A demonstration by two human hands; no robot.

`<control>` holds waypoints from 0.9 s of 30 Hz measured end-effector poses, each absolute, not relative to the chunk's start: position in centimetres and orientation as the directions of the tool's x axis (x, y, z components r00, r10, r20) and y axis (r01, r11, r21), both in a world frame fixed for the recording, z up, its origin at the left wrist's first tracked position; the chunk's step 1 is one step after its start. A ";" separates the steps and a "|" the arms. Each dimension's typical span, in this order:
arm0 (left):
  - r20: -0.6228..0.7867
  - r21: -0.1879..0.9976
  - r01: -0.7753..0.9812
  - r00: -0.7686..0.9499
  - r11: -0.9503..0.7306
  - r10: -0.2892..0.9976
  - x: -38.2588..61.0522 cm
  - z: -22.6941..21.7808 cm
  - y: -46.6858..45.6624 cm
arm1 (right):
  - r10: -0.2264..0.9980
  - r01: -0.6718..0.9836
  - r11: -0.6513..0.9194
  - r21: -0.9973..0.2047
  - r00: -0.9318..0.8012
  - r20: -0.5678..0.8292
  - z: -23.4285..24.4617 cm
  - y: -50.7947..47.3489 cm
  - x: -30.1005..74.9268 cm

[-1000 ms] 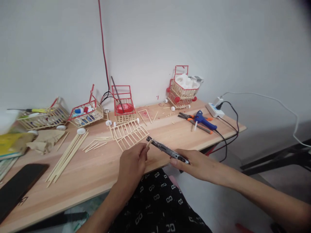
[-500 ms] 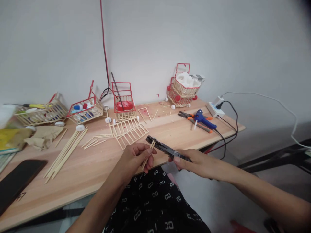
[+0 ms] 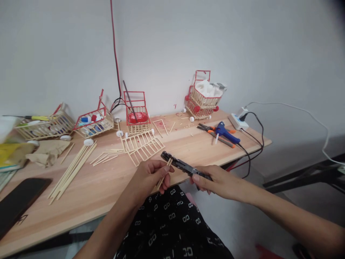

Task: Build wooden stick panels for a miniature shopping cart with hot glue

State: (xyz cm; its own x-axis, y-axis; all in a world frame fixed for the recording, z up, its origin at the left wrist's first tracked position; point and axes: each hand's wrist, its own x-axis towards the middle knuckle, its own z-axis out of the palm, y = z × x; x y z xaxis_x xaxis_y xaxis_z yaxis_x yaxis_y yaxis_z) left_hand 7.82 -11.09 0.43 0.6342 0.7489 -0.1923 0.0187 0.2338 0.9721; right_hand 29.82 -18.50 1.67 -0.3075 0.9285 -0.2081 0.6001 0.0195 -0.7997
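My left hand point(image 3: 153, 176) is closed in a pinch around two thin wooden sticks point(image 3: 169, 162) just over the table's front edge. The upper ends of these sticks lie at the jaws of black pliers point(image 3: 184, 166). Closed around the handles of that tool is my right hand point(image 3: 208, 178), whose fingers are partly hidden underneath. Behind my hands, ladder-like stick frames point(image 3: 145, 145) lie on the wooden table point(image 3: 113, 180). Cut short sticks point(image 3: 105, 158) and a bundle of longer sticks point(image 3: 72, 172) are to the left.
Small stick-built carts point(image 3: 137, 115) stand along the wall, one loaded cart point(image 3: 203, 102) at the back right. A blue glue gun point(image 3: 226, 133) rests on orange-handled pliers point(image 3: 229, 144), its cord running to a power strip point(image 3: 238, 122). A phone point(image 3: 23, 199) lies at the left.
My right hand's fingers have shifted slightly on the pliers' handles, and the tool's head has moved a touch left. My left hand and its sticks are almost unmoved.
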 end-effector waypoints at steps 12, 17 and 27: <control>-0.212 0.968 0.028 0.624 0.249 0.752 7.9 0.3 -11.1 | 0.941 0.607 0.034 -0.794 -0.287 -0.180 1.4 -18.4 29.9; -0.230 0.967 0.057 0.615 0.249 0.754 7.9 0.0 -11.0 | 0.947 0.636 0.037 -0.771 -0.269 -0.177 1.1 -18.4 29.7; -0.171 0.984 0.071 0.592 0.161 0.787 8.2 -0.7 -9.5 | 0.950 0.710 0.055 -0.702 -0.253 -0.182 1.0 -16.5 29.5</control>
